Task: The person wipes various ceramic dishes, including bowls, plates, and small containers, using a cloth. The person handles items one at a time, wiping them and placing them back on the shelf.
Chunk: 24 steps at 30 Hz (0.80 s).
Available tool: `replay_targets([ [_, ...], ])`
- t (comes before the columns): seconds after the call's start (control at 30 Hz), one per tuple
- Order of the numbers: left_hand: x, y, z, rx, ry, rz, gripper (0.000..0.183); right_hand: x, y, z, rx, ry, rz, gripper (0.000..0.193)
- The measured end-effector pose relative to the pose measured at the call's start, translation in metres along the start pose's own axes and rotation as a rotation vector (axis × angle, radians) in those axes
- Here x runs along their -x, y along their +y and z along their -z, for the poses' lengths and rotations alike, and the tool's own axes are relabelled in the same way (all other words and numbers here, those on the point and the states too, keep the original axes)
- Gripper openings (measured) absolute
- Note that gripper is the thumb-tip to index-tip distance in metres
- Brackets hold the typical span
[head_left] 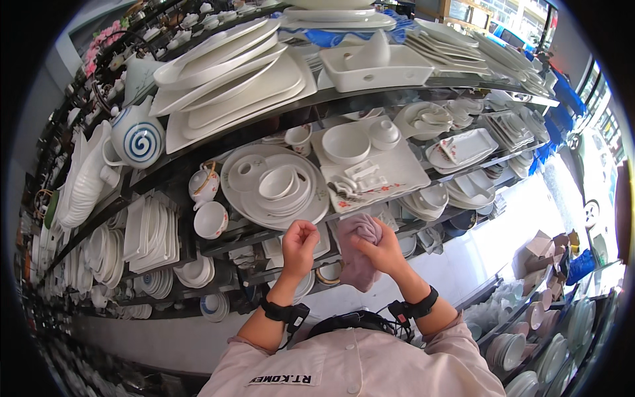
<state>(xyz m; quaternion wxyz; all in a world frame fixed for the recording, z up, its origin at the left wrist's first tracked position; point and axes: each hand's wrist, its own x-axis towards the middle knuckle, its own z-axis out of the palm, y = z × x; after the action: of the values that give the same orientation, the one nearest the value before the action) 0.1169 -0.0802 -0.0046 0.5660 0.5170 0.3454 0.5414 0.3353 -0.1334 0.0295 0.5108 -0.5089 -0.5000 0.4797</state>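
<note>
My right hand [385, 250] is closed around a bunched, dusty-pink cloth [357, 274], whose loose end hangs below the fingers. Beside it, a short gap to the left, my left hand [299, 247] is held up with its fingers curled in, and nothing shows in them. Both hands are in front of a shelf of white crockery. Beyond the left one lies a large oval plate [233, 173] bearing smaller plates and a small bowl [276, 182]. Past the cloth is a square flowered plate [413, 173] with a round bowl [346, 144], a lidded pot [384, 133] and small pieces on it.
Stacked platters [238, 83] and a white rectangular dish [380, 78] crowd the upper shelf. A teapot with a blue spiral [137, 135] stands at its left end. Lower shelves hold upright plates [151, 228]. At the right are another crockery rack [549, 347] and a cardboard box [541, 248].
</note>
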Motion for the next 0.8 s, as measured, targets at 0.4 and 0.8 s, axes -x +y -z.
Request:
replay_targets([
  [0.4,-0.055,-0.03,-0.087,0.076,-0.03,0.149,0.018,-0.004,-0.008,0.1,-0.004,0.168,0.048,0.036],
  [0.8,-0.14,-0.047,-0.086,0.019,0.01,0.28,0.025,-0.083,0.0,0.14,0.022,0.295,0.088,0.036],
])
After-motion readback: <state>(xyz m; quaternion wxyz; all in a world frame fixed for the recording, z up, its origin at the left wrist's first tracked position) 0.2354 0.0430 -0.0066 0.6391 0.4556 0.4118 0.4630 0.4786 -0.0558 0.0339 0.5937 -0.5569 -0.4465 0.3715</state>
